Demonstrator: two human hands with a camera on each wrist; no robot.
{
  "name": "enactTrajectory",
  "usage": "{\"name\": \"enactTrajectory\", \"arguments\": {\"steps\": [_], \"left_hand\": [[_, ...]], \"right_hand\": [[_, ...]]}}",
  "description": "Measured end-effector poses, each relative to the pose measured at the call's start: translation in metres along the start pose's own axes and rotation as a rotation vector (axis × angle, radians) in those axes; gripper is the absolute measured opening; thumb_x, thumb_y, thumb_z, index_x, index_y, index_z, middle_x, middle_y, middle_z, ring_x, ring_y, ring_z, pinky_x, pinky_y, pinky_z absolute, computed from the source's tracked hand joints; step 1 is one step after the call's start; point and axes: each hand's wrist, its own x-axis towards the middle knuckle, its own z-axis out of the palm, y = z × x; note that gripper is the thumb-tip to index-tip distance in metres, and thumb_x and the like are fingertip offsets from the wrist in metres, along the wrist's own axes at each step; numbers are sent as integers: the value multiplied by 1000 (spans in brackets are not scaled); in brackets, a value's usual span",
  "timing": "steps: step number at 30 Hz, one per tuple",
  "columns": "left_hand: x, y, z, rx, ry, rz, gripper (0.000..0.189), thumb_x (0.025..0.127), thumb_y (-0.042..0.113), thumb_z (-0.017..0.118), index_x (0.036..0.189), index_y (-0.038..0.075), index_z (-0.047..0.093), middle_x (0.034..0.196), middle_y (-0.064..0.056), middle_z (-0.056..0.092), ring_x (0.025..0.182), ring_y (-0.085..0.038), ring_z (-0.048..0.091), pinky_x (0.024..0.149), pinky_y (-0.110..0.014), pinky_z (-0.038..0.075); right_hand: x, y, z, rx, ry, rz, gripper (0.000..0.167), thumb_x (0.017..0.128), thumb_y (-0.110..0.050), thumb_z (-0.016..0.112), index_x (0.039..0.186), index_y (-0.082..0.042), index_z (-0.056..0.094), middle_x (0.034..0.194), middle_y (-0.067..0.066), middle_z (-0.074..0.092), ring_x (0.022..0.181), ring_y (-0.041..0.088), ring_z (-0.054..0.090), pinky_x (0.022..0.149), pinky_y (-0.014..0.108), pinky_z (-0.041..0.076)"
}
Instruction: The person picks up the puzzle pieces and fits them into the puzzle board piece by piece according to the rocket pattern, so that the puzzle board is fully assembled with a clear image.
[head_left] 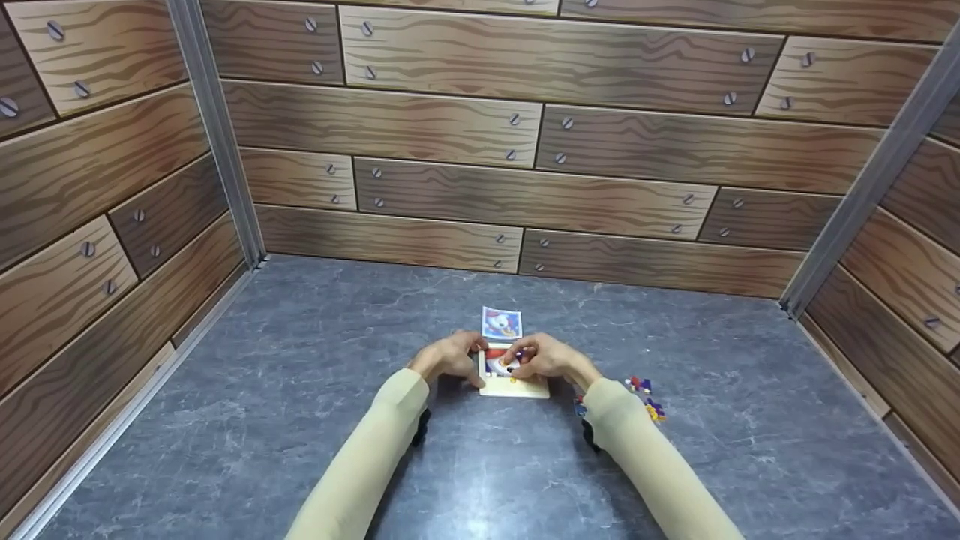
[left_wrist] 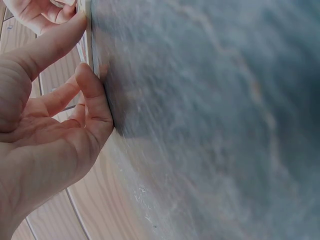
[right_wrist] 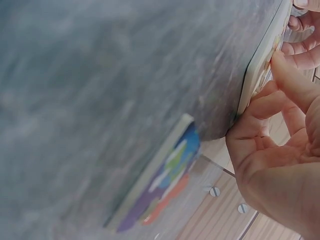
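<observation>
A small cream-framed jigsaw puzzle board point(head_left: 514, 388) lies flat on the table, part of a colourful picture showing in its recess. My left hand point(head_left: 452, 355) holds the board along its left side, fingers at the upper corner and thumb near the lower one. Over the picture, my right hand point(head_left: 551, 356) has thumb and index finger close together at a puzzle piece, largely hidden by the fingers. In the right wrist view, its fingertips are right at the board's face. Just beyond the board lies a square picture card point(head_left: 501, 322) with a cartoon figure.
Several loose puzzle pieces point(head_left: 655, 410) lie right of the board, partly behind the right sleeve point(head_left: 637, 435). One thick colourful piece point(right_wrist: 160, 180) shows large in the right wrist view. Wood-patterned walls point(head_left: 450, 180) enclose the grey marbled table point(head_left: 300, 360) at the back and sides.
</observation>
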Motion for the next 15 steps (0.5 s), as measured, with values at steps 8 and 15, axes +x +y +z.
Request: {"name": "enactTrajectory", "arguments": {"steps": [8, 15], "left_hand": [[0, 0, 0, 15, 3, -3, 62, 71, 11, 86, 127, 7, 58, 130, -15, 55, 123, -29, 49, 108, -42, 39], [1, -1, -1, 31, -1, -13, 61, 73, 12, 85, 127, 8, 58, 130, -14, 55, 123, -28, 49, 107, -41, 39]], "right_hand": [[1, 1, -1, -8, -7, 5, 27, 79, 3, 72, 106, 4, 70, 73, -4, 53, 66, 8, 46, 57, 18, 37], [-3, 3, -5, 82, -25, 48, 21, 88, -3, 67, 108, 2, 70, 78, -1, 62, 62, 8, 51, 54, 19, 43]]}}
